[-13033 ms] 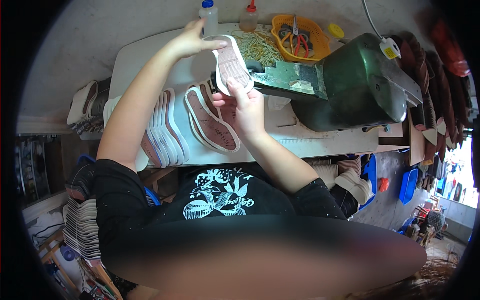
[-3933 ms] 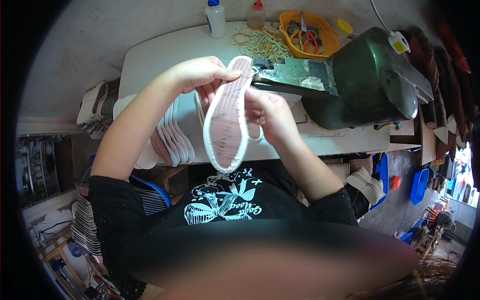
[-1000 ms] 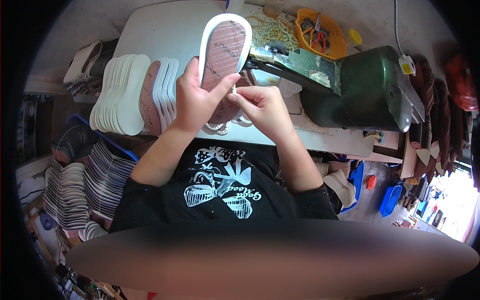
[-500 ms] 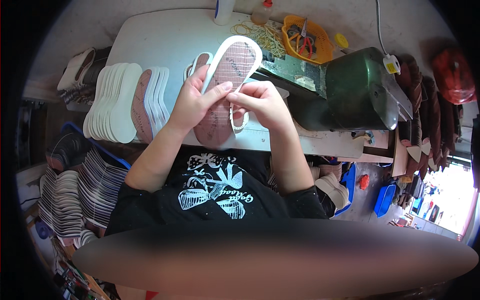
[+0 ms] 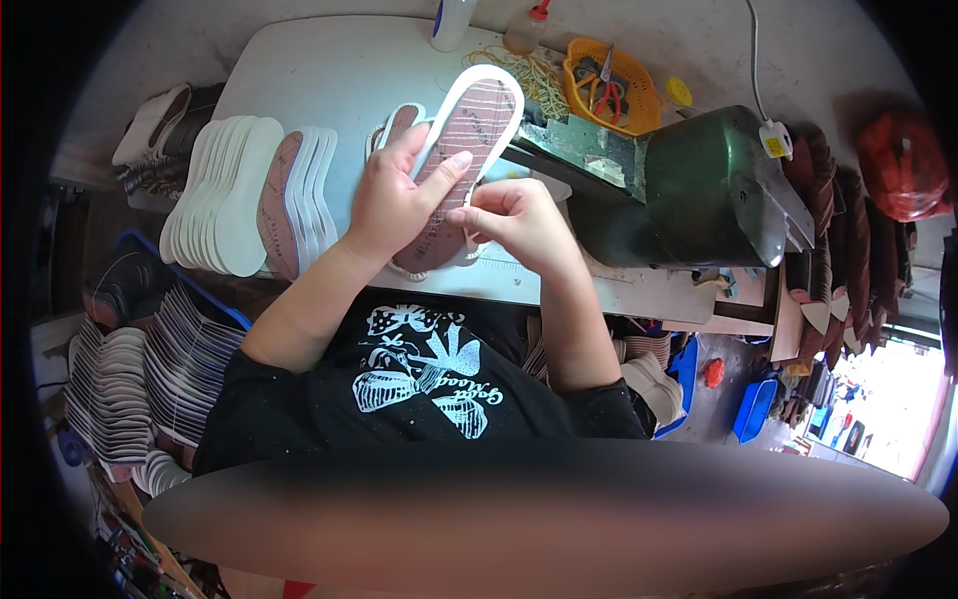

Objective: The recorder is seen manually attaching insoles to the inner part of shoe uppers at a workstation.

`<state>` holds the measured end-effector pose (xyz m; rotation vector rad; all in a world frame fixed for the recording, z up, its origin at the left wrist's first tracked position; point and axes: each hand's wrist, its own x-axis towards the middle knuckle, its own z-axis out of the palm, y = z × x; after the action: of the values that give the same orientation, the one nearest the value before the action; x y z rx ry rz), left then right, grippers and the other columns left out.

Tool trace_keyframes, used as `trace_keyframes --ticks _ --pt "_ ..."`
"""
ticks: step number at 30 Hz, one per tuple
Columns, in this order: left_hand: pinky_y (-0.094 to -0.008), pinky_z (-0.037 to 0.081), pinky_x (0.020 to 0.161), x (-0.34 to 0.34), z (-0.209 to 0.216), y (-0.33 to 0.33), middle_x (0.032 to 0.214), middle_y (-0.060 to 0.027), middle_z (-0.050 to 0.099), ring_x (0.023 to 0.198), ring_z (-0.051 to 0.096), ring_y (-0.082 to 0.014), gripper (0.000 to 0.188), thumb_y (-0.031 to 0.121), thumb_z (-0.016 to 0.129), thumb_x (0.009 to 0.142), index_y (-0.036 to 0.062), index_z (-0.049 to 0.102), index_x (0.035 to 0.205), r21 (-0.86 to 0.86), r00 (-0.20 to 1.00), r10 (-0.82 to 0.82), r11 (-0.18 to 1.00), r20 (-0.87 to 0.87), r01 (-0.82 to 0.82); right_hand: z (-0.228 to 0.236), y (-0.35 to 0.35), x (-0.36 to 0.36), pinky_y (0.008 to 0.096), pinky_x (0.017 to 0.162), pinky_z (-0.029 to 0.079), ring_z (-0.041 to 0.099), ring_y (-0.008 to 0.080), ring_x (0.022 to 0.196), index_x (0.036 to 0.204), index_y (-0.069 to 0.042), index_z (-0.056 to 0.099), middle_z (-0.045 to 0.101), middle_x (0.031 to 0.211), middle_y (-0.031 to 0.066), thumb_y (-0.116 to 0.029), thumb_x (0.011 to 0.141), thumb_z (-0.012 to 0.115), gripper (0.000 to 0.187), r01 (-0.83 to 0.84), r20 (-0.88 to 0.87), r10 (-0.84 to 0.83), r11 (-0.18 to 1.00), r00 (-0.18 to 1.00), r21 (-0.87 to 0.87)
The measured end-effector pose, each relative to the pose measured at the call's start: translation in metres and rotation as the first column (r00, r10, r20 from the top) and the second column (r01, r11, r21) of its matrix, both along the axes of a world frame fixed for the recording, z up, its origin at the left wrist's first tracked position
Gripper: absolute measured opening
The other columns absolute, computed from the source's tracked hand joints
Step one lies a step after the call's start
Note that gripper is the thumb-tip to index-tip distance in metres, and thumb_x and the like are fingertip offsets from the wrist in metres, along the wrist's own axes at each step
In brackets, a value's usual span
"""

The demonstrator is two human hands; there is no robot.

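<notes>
The left hand (image 5: 391, 203) hides part of an insole (image 5: 477, 122) as the top edge crops a white bottle (image 5: 452, 27); the foreground (image 5: 539, 524) blurs.

Insole (image 5: 477, 125) mid-frame, over table (image 5: 319, 75). Insole row (image 5: 225, 195) on table, left. Machine (image 5: 709, 185) right of center. Basket (image 5: 651, 108) upper right of center, pliers (image 5: 614, 100) inside. Bottle (image 5: 524, 32) left of basket.

left fingers (image 5: 442, 182) and right fingers (image 5: 483, 221) hold a pink insole (image 5: 479, 125).

We're in a footwear workshop, insoles (image 5: 225, 200) rowed left of the green machine (image 5: 709, 190), a basket (image 5: 647, 110) of pliers (image 5: 617, 98) behind it.
</notes>
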<state>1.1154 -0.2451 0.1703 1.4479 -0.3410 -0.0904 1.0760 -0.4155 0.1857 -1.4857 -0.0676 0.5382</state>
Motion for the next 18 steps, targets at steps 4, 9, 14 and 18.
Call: trace_keyframes --ticks 4,9,14,18 --pt "-0.0248 0.048 0.071 0.01 -0.001 -0.002 0.092 -0.0058 0.065 0.076 0.06 -0.0105 0.022 0.017 0.061 0.087 0.0001 0.059 0.101 0.0 0.999 0.032 0.999 -0.025 -0.032 -0.006 0.003 0.001 0.0189 0.055 0.043 0.054 0.0041 0.062 0.083 0.002 0.067 0.061 0.069 0.0002 -0.016 0.083 0.068 0.019 0.087 0.112 -0.073 0.988 0.991 -0.124" --pt "-0.0231 0.047 0.075 0.039 -0.001 0.001 0.092 -0.0056 0.064 0.08 0.061 -0.011 0.025 0.018 0.059 0.088 0.0007 0.059 0.106 -0.36 0.926 -0.045 0.927 -0.374 -0.1 -0.029 -0.001 -0.016 0.0199 0.066 0.043 0.055 0.0039 0.073 0.096 0.002 0.064 0.064 0.084 0.0009 -0.023 0.089 0.061 0.026 0.088 0.101 -0.096 0.992 0.99 0.086" --pt "-0.0255 0.048 0.076 0.084 -0.033 -0.005 0.091 -0.0053 0.063 0.081 0.061 -0.0116 0.034 0.024 0.064 0.084 -0.0003 0.058 0.107 -0.022 0.968 -0.001 1.0 -0.25 -0.004 -0.027 0.008 -0.016 0.0207 0.063 0.043 0.056 0.005 0.07 0.092 0.001 0.065 0.064 0.081 0.0012 -0.025 0.088 0.061 0.027 0.336 -0.02 -0.34 0.917 0.94 0.215" --pt "-0.0322 0.042 0.089 0.099 -0.046 -0.024 0.106 -0.0133 0.052 0.104 0.051 -0.0228 0.047 0.038 0.071 0.072 0.0025 0.067 0.103 0.063 0.986 0.053 0.997 -0.158 -0.044 -0.034 0.002 -0.016 0.0218 0.065 0.046 0.059 0.008 0.07 0.09 0.0 0.065 0.065 0.082 0.0041 -0.025 0.088 0.061 0.026 0.416 -0.023 -0.423 0.877 0.906 0.241"
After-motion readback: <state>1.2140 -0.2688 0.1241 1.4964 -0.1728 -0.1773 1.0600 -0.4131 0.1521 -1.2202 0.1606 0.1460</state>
